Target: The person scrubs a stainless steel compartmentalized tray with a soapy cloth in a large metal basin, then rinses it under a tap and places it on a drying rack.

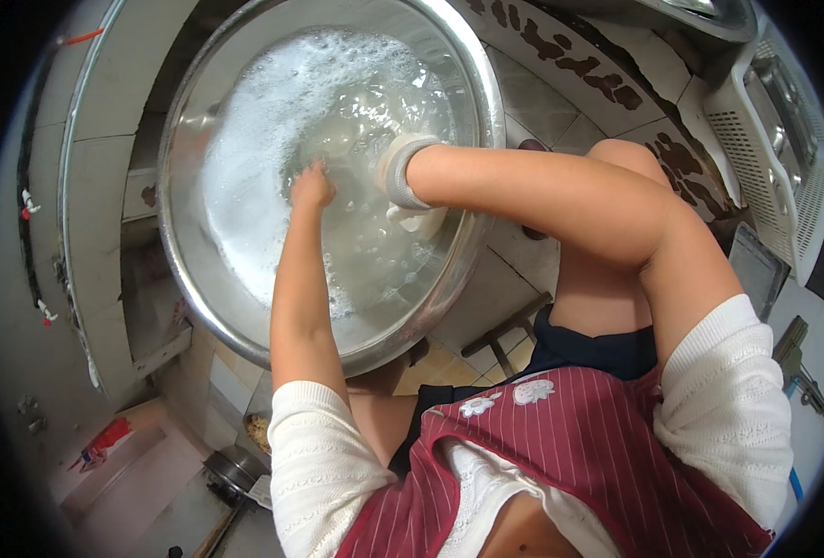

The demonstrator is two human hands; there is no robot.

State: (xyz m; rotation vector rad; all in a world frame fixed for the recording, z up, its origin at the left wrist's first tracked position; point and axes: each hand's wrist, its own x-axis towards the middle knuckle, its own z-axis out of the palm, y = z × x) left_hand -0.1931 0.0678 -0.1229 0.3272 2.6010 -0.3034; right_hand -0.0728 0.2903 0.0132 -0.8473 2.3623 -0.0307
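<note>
A large round metal basin (481,91) holds cloudy water with thick white foam (244,174) on its left side. My left hand (313,185) is partly under the water near the middle of the basin; its fingers are hidden. My right hand (392,171) wears a pale glove with a grey knitted cuff (405,173) and dips into the water at the basin's right side, its fingers out of sight. Just below that cuff, a whitish item (422,222) shows at the water's surface. Pale shapes under the water are too blurred to tell.
A white perforated plastic basket (736,125) with metal items stands at the upper right. Below it leans a grey tray (757,261). A metal pot (234,469) sits at the lower left. Taps (29,204) and pipes run along the left wall. A dark stool or frame (506,331) is near my legs.
</note>
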